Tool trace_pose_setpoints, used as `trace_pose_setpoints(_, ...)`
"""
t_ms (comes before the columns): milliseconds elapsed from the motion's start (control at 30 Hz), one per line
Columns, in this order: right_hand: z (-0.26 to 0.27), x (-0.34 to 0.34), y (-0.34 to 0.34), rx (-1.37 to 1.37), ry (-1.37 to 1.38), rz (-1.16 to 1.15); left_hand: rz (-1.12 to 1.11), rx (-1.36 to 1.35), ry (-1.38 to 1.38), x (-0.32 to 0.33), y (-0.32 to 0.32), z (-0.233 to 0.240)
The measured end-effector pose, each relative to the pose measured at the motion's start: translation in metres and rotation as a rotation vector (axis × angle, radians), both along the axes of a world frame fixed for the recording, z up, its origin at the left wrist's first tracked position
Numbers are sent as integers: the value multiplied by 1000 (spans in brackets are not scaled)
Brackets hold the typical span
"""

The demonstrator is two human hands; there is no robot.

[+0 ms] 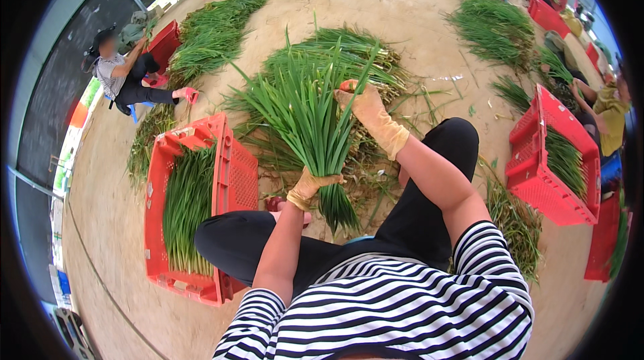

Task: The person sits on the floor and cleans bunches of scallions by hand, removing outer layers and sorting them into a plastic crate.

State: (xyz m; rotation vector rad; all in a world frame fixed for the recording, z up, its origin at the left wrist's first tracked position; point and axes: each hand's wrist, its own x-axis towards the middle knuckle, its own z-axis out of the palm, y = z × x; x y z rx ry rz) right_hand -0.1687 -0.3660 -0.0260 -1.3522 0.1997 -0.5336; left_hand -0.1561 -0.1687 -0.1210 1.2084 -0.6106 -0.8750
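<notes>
My left hand (313, 186), in a thin yellowish glove, is wrapped around a bunch of long green leaves, apparently garlic chives (317, 133). The blades fan out above the grip, and the narrower end hangs below it between my knees. At the bunch's right edge is my right hand (366, 103), gloved the same way, with its fingers curled beside an outer blade. Whether those fingers pinch the blade is unclear. Behind both hands a large heap of loose chives (337, 53) lies on the floor.
A red plastic crate (239, 159) holding neat chives stands by my left knee. Another red crate (553, 179) is at the right, near a seated person (606, 113). Leaf trimmings (513, 229) lie beside my right leg. Another person (123, 68) sits at the left by a long chive pile (216, 33).
</notes>
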Motion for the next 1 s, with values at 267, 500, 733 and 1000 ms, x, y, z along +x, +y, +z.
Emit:
trace_pose_setpoints(267,3,-4,3,103,-26,50,31,-9,39,1,2,-1)
trace_pose_setpoints(500,6,-7,1,193,-80,108,25,5,-2,0,1,2)
trace_pose_setpoints(733,4,-5,-3,194,-46,142,11,20,-36,2,1,-4)
trace_pose_setpoints(1000,-4,2,-7,0,-35,130,-9,41,-56,-3,-1,1)
